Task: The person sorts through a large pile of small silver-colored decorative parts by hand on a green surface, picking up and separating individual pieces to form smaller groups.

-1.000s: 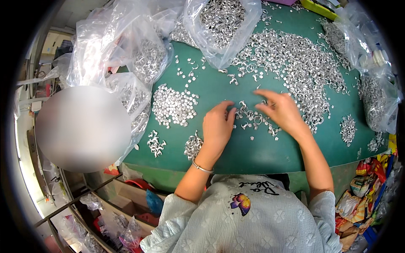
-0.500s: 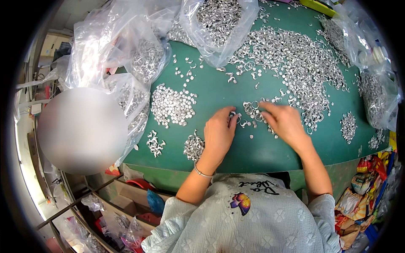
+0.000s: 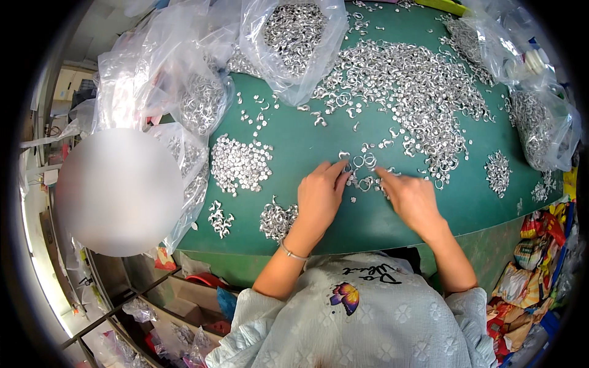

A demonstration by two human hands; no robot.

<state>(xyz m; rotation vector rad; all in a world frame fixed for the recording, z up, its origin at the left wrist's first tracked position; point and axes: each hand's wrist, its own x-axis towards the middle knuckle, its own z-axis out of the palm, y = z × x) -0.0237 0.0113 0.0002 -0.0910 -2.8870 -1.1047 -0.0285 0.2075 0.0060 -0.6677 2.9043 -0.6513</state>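
A person in a pale patterned top leans over a green bench (image 3: 319,221), both forearms reaching in from its near edge. A thin bracelet (image 3: 291,251) circles the left wrist.

The left hand (image 3: 319,199) lies palm down near the middle of the bench, its fingers loosely curled and touching a small scatter of silver metal rings and clips (image 3: 363,173). The right hand (image 3: 412,197) lies just beside it, forefinger stretched onto the same scatter. Neither hand's grip is closed on anything that can be seen; whether a piece is pinched under the fingertips cannot be told.

Near the front edge, left of the left hand, sit two small heaps of silver pieces (image 3: 276,219) and (image 3: 219,218). Beyond them lies one larger sorted heap (image 3: 240,164). Towards the right edge is another small heap (image 3: 498,173).

Further back, one broad spread of unsorted silver pieces (image 3: 411,86) covers the far right part of the bench.

Clear plastic bags holding more silver pieces ring the bench: one open bag (image 3: 294,37) at the far edge, three at the left edge (image 3: 196,104), and two at the right edge (image 3: 540,122).

A blurred round patch (image 3: 119,190) hides what lies off the left edge.
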